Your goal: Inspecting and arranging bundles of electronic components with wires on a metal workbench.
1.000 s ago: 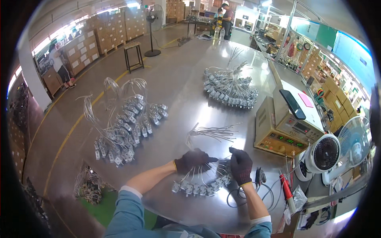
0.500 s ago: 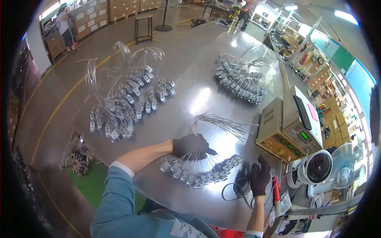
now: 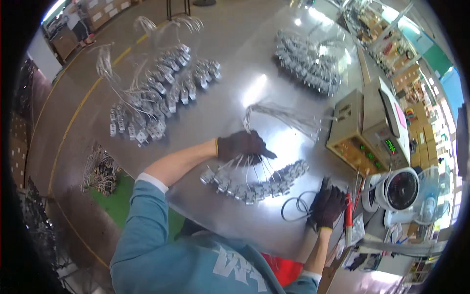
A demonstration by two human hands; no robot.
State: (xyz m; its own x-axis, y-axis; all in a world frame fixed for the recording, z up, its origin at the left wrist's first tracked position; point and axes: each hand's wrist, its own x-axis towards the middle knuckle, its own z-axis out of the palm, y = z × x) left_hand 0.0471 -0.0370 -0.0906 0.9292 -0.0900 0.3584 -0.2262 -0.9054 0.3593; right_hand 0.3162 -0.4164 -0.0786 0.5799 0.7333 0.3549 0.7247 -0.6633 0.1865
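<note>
My left hand (image 3: 242, 146), in a dark glove, is closed around a bundle of thin pale wires (image 3: 284, 117). The wires' loose ends trail off to the right across the metal table. Below this hand, a curved row of small silvery metal parts (image 3: 250, 192) lies on the tabletop, joined to the wires. My right hand (image 3: 328, 203), also gloved, is right of the row with its fingers curled. Loops of black cable (image 3: 289, 208) lie against it; what its fingers hold is hidden. Close by its right side is a red-handled tool (image 3: 348, 210).
Wired metal parts form one large group (image 3: 156, 93) at left and another (image 3: 308, 63) at far right. Beige instruments (image 3: 345, 127) with lit displays and a small white fan (image 3: 401, 188) stand at right. More wired parts (image 3: 100, 171) sit over green at lower left.
The whole scene has shifted upward in the picture as the view tilted. The right hand's fingers look more curled. My left hand keeps its grip on the wires.
</note>
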